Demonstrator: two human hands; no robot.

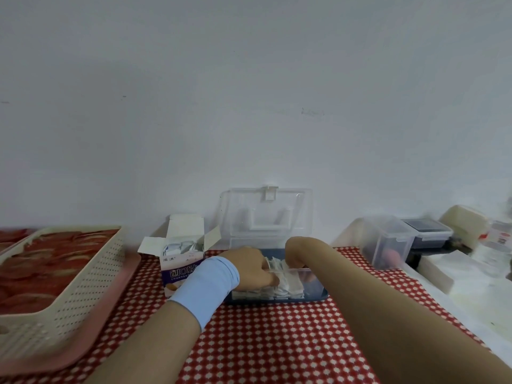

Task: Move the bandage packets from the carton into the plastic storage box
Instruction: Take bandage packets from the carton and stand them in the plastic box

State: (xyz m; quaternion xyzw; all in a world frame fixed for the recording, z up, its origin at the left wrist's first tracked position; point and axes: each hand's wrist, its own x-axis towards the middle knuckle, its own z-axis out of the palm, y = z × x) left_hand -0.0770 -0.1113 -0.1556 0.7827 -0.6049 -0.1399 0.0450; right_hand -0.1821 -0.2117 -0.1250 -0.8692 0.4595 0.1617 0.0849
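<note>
Right forearm (pixel 388 314): nearest my lens; it runs bare from the lower right corner up to the box and hides part of the near-right side from me.
Right hand (pixel 297 252): bent down at the wrist over the box. Its fingertips are hidden behind the packets, so I cannot tell whether it grips anything.
Left hand (pixel 249 268): blue cuff (pixel 206 286) at the wrist, fingers curled round a bunch of packets, thumb on their front face. The two hands are close together over the box.
Bandage packets (pixel 284 284): white, standing on edge in a row inside the box, some fanned and leaning where my left hand pinches them.
Plastic storage box (pixel 318 296): blue base on the checked cloth (pixel 277 342), clear lid (pixel 267 214) swung up against the wall.
Carton (pixel 182 268): just left of the box, flaps open, more packets showing in its mouth, so I judge the job unfinished.
Risk, packets: they are thin and slick; if I let go unevenly the row may topple or spill over the low near wall.
Risk, carton: my left wrist sits right beside it, and drawing back could knock it over.
Risk, lid: a nudge from the right hand might drop it onto my fingers.
Perforated basket (pixel 69 286): well left, on a pink tray (pixel 110 328), out of the way.
</note>
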